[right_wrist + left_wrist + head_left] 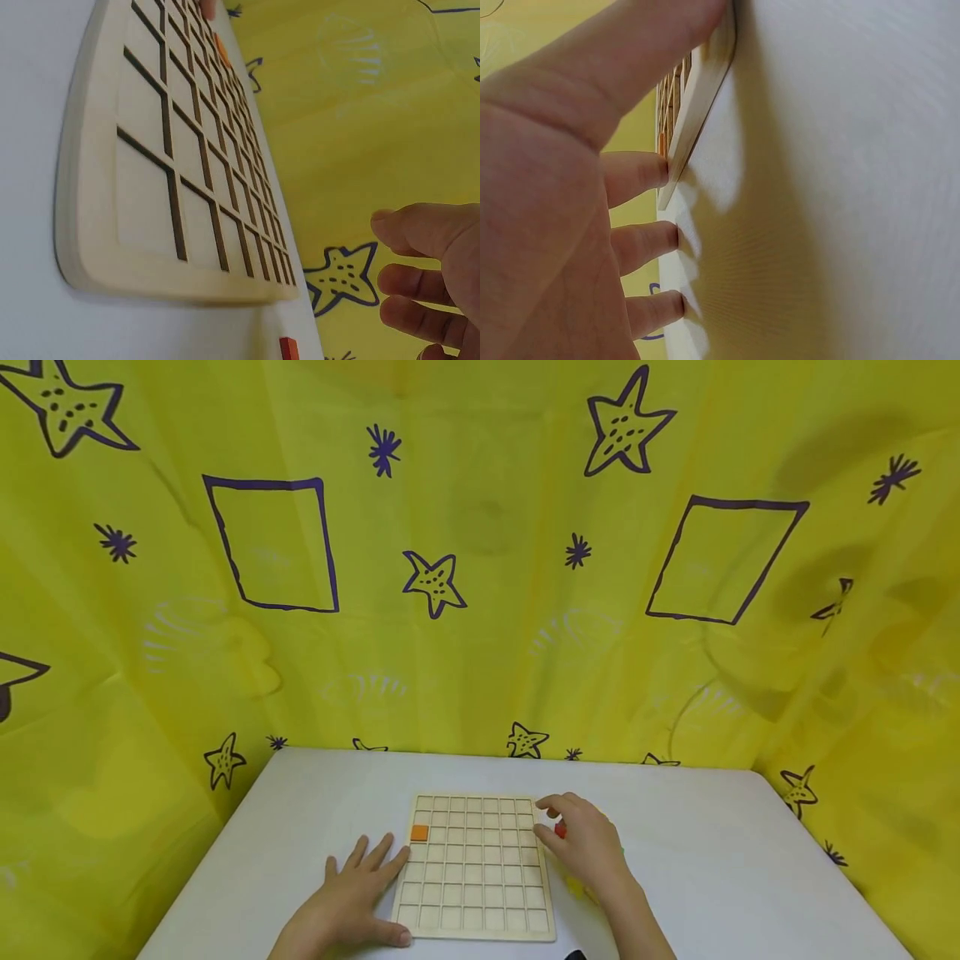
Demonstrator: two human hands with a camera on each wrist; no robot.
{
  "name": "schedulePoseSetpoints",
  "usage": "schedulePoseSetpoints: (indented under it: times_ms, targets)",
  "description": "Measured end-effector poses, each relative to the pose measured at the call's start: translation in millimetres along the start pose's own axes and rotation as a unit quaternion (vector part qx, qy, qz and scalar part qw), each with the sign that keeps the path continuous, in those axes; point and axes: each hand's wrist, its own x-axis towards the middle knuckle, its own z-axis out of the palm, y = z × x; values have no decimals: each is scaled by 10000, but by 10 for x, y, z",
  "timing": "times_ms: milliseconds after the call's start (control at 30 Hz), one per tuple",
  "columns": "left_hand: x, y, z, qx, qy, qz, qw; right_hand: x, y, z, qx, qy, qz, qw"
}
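A pale wooden grid board lies on the white table, with one orange square tile in a cell by its left edge. My left hand is spread flat beside the board; the thumb and index finger touch its left side, as the left wrist view also shows from the palm. Over the board's upper right edge hovers my right hand, fingers loosely bent and nothing between them in the right wrist view. Below that hand a red piece sits on the table, apart from the fingers.
Yellow pieces lie right of the board, partly hidden by the right forearm. A bit of green shows past the wrist. A dark object pokes in at the bottom edge. A yellow patterned curtain hangs behind the table.
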Motion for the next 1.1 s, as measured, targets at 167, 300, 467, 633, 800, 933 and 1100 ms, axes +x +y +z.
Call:
schedulePoseSetpoints:
  times_ms: [167, 300, 467, 633, 800, 933, 1100]
  targets:
    - [12, -11, 6, 11, -58, -24, 10000, 13, 99, -63, 16, -116, 263, 9996]
    - [27, -25, 34, 17, -140, -31, 9999, 1, 199, -97, 14, -229, 564, 9981]
    - [20, -34, 49, 7, -152, -58, 9999, 6, 314, -115, -49, -396, 808, 9959]
    - [19, -18, 24, -49, -56, -81, 9999, 35, 402, -84, -104, -540, 989, 9936]
    - [17, -3, 15, -12, -86, -100, 9999, 28, 441, 6, -146, -786, 939, 9924]
    - [32, -3, -2, 49, -46, -88, 9999, 31, 449, 69, -335, -703, 646, 9949]
    - [28, -7, 3, 63, -44, -118, 9999, 23, 435, 118, -460, -620, 457, 9960]
